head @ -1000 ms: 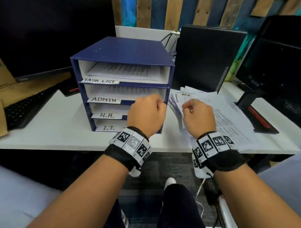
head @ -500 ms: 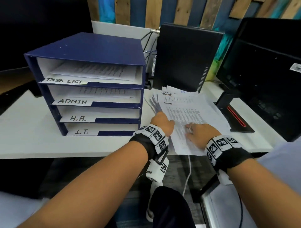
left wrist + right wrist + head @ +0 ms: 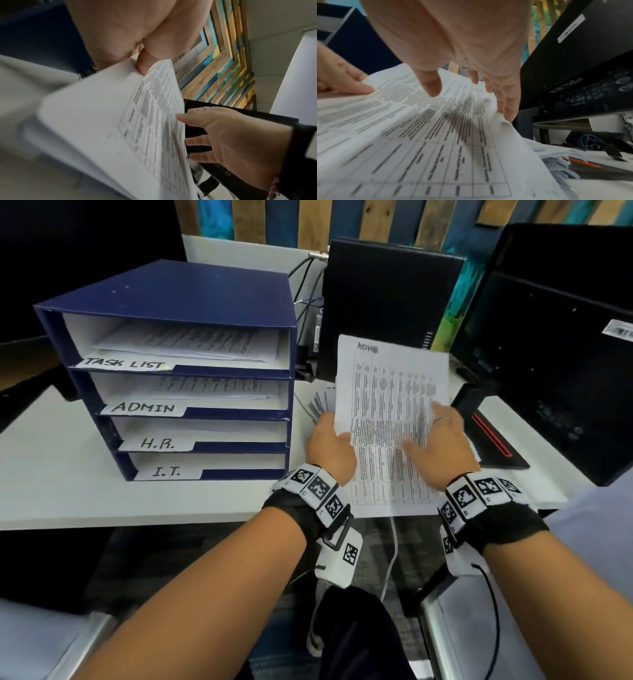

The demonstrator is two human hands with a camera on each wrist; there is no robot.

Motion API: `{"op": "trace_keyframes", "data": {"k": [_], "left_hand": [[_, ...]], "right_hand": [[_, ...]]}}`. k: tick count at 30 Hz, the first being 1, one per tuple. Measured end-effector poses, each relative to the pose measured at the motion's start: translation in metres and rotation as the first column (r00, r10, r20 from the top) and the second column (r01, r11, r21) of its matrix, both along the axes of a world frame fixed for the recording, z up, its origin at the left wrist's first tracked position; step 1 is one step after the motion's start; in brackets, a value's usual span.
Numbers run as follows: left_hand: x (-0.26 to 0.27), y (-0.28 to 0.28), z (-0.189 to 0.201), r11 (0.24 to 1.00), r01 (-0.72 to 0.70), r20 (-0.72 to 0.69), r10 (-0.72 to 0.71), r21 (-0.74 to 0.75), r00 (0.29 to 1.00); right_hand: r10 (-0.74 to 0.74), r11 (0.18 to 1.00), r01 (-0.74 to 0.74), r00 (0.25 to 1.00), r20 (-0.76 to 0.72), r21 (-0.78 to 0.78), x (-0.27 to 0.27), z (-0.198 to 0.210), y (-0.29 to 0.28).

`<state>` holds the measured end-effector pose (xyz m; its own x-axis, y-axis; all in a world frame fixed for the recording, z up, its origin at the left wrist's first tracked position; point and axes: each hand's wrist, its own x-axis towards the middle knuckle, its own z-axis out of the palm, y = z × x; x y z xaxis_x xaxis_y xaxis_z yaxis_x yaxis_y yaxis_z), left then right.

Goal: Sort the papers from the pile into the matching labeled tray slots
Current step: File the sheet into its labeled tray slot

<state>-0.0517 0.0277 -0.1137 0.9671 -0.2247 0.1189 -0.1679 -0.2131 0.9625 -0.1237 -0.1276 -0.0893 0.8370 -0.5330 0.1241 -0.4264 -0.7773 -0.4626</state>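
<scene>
You have the sheet (image 3: 390, 419) headed ADMIN lifted just right of the tray (image 3: 178, 364), above the pile (image 3: 318, 405) on the worktop (image 3: 51, 474): your left hand (image 3: 330, 448) pinches its left edge, while your right hand (image 3: 436, 446) lies on it with loose fingers, its little-finger side at the right edge. Keep the sheet flat, carry it left to the ADMIN slot (image 3: 191, 398), second from the top, and slide it in above the papers there without buckling. Half a second ago this sheet lay on the pile under both hands; it is now raised and tilted toward you, heading readable.
</scene>
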Motion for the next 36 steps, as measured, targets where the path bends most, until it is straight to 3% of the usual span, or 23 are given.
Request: {"op": "trace_keyframes", "data": {"k": [4, 8, 11, 16, 22, 30, 36], "left_hand": [[-0.012, 0.023, 0.003, 0.994, -0.022, 0.046, 0.027, -0.103, 0.999], [-0.019, 0.051, 0.003, 0.964, -0.023, 0.001, 0.024, -0.264, 1.000], [-0.028, 0.074, 0.000, 0.933, -0.037, -0.036, 0.026, -0.358, 0.999], [-0.038, 0.113, -0.007, 0.931, -0.192, -0.010, 0.198, -0.311, 0.980], [-0.041, 0.163, -0.019, 0.909, -0.361, -0.033, 0.362, -0.207, 0.931], [-0.038, 0.230, -0.028, 0.860, -0.507, -0.076, 0.503, -0.054, 0.861], [-0.026, 0.271, -0.017, 0.830, -0.555, -0.028, 0.557, 0.047, 0.830]], "right_hand": [[-0.138, 0.977, 0.073, 0.931, 0.337, 0.199, -0.009, 0.019, 0.001], [-0.285, 0.904, 0.069, 0.833, 0.474, 0.422, -0.022, 0.035, 0.009], [-0.200, 0.920, -0.028, 0.825, 0.529, 0.391, -0.032, 0.040, 0.024], [-0.081, 0.868, -0.242, 0.793, 0.604, 0.434, -0.045, 0.033, 0.064], [0.064, 0.799, -0.376, 0.828, 0.557, 0.468, -0.048, 0.017, 0.114], [0.136, 0.772, -0.344, 0.911, 0.390, 0.534, -0.020, -0.009, 0.175], [0.175, 0.629, -0.375, 0.922, 0.347, 0.681, -0.015, -0.032, 0.199]]}}
